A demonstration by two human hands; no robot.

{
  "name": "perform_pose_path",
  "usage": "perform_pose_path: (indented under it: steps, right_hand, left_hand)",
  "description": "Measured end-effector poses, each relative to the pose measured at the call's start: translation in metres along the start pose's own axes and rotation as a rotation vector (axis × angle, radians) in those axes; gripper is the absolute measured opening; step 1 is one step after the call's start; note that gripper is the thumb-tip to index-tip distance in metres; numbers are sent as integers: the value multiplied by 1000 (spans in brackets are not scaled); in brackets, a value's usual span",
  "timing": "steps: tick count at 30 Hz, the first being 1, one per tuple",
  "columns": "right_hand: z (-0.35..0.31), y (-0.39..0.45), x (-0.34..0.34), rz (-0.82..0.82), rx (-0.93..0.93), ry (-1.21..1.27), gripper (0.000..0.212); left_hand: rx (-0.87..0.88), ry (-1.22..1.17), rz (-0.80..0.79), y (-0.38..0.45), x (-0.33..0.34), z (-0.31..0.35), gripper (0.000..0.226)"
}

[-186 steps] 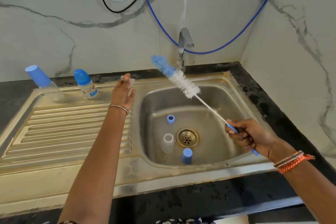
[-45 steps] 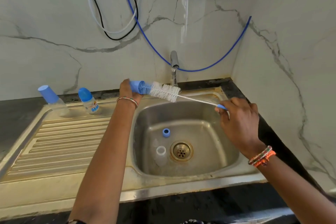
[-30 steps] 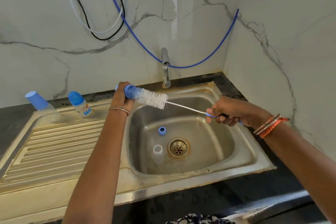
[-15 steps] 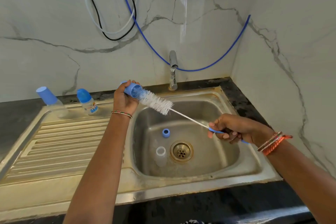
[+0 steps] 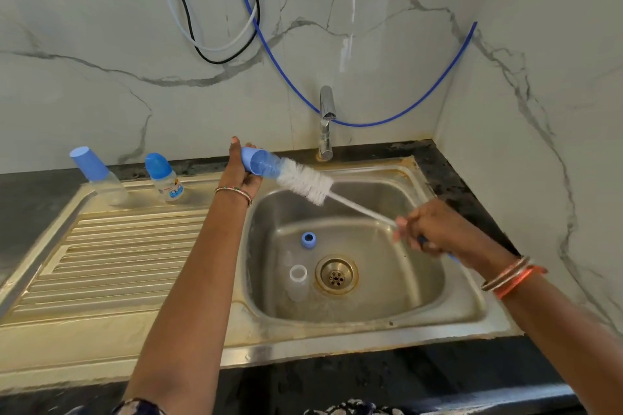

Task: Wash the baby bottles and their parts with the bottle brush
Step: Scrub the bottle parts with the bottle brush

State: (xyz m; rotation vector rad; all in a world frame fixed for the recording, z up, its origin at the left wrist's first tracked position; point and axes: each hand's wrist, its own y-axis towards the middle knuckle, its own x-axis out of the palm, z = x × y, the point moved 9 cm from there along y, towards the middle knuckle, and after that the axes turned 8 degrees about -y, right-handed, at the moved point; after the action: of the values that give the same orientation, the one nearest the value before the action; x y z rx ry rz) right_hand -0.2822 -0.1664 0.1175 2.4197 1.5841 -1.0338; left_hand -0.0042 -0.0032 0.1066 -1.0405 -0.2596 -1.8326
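My left hand grips a blue bottle cap over the sink's left rim, its mouth turned right. The bottle brush has its blue tip inside the cap and its white bristles just outside. My right hand grips the brush's blue handle above the basin. In the basin lie a blue ring and a clear bottle body by the drain. Two capped baby bottles stand at the back of the drainboard.
The tap rises behind the basin, with no water visible. The ribbed steel drainboard stretches left. Blue, black and white hoses hang on the marble wall. A marble side wall closes in on the right. Black countertop borders the sink.
The brush tip has stayed in the cap while my right hand moved the handle down and right, then slightly back. Six seconds ago the cap stood in the basin and the brush was free.
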Motion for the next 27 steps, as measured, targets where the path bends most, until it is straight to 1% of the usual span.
perform_pose_path:
  steps: [1, 2, 3, 4, 6, 7, 8, 9, 10, 11, 12, 14, 15, 16, 17, 18, 19, 21, 22, 23, 24, 25, 26, 27]
  right_hand:
    - [7, -4, 14, -180, 115, 166, 29]
    - [11, -5, 20, -247, 157, 231, 31]
    - [12, -3, 16, -204, 138, 185, 29]
    - [10, 1, 5, -57, 58, 10, 24]
    - [-13, -7, -26, 434, -163, -417, 11]
    - [-26, -16, -34, 624, -278, -507, 13]
    - [-35, -24, -38, 748, -379, -528, 16]
    - [-38, -26, -41, 791, -431, -500, 18]
    - [-36, -23, -42, 761, -417, -441, 17]
    - [-30, -14, -41, 652, -333, -344, 12]
    - [-19, -2, -32, 441, -190, -230, 9]
    - [7, 3, 8, -82, 117, 22, 25]
    - [11, -2, 24, -270, 187, 135, 32]
    - [12, -5, 32, -367, 192, 178, 36]
    - [10, -5, 35, -384, 160, 160, 39]
    - [6, -3, 33, -322, 107, 72, 41]
    - [1, -1, 26, -200, 44, -88, 40]
    - [-11, -3, 5, 112, -39, -561, 36]
    - [-18, -7, -4, 269, -54, -753, 35]
    - [-25, -12, -12, 412, -91, -811, 32]
    - [-34, -20, -16, 524, -172, -789, 26]
    - [-42, -27, -18, 612, -273, -770, 19]
    - [-50, -35, -18, 701, -381, -772, 12]
    - [-55, -40, -18, 761, -457, -786, 7]
  left_hand:
    - [19, -26, -15, 2, 0, 2, 59]
    - [31, -40, -17, 6, -3, 3, 60]
    - [39, -39, -14, 9, -6, 4, 60]
    - [41, -10, -1, 12, -10, 4, 60]
    - [37, 87, 42, 16, -16, 3, 56]
    - [33, 112, 81, 15, -20, 2, 51]
    - [37, 126, 124, 15, -24, 2, 44]
    - [39, 120, 139, 15, -26, 0, 41]
    - [47, 121, 147, 14, -27, 0, 45]
    - [47, 103, 125, 12, -24, 0, 52]
    - [60, 97, 98, 12, -21, 2, 54]
    - [93, 57, 59, 10, -13, 6, 50]
    - [111, 28, 39, 7, -7, 9, 47]
    - [125, 3, 35, 5, -4, 12, 48]
    - [132, -35, 41, 4, -3, 14, 51]
    - [131, -54, 60, 4, -6, 15, 53]
    - [131, -68, 68, 4, -9, 16, 52]
    - [175, -89, 102, 6, -16, 25, 34]
    - [188, -97, 129, 6, -20, 28, 30]
    - [193, -99, 152, 6, -22, 31, 29]
    - [205, -87, 159, 4, -23, 33, 27]
    - [205, -90, 130, 3, -20, 34, 25]
    - [182, -79, 103, 2, -16, 33, 31]
    - [153, -75, 90, 0, -13, 32, 41]
